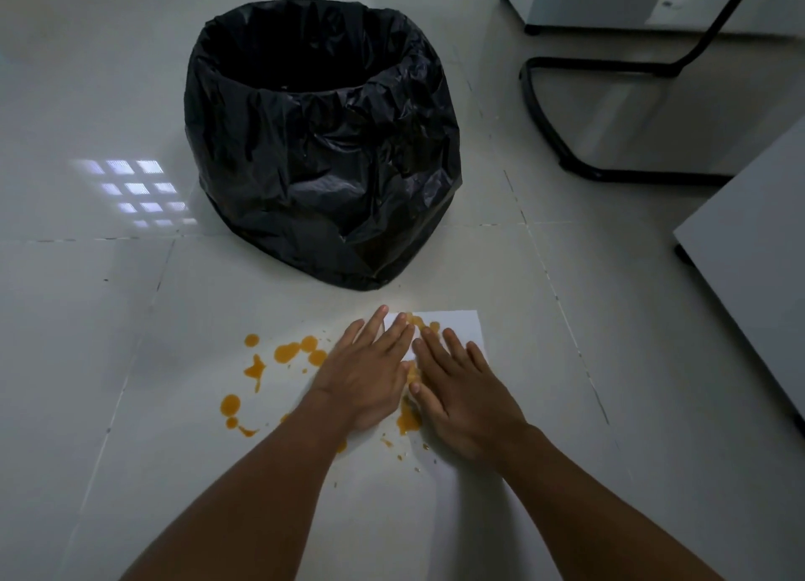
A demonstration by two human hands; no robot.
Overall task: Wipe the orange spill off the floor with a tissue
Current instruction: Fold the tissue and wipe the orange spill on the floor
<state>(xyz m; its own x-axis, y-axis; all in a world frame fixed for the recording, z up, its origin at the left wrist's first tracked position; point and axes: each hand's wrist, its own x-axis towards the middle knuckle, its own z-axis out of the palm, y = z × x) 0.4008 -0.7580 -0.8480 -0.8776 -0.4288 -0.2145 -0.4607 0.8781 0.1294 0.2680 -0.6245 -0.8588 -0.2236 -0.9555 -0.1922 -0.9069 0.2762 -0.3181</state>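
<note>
Both hands flat, fingers straight and spread, side by side at lower centre: left hand (366, 373) and right hand (464, 399) press a white tissue (457, 325) onto the tiled floor (130, 101), orange soaking through between them. Rest of the orange spill (285, 353) lies as blobs just left of the left hand. Bin with black bag (322, 145) stands just above the tissue; black chair frame (553, 114) upper right.
</note>
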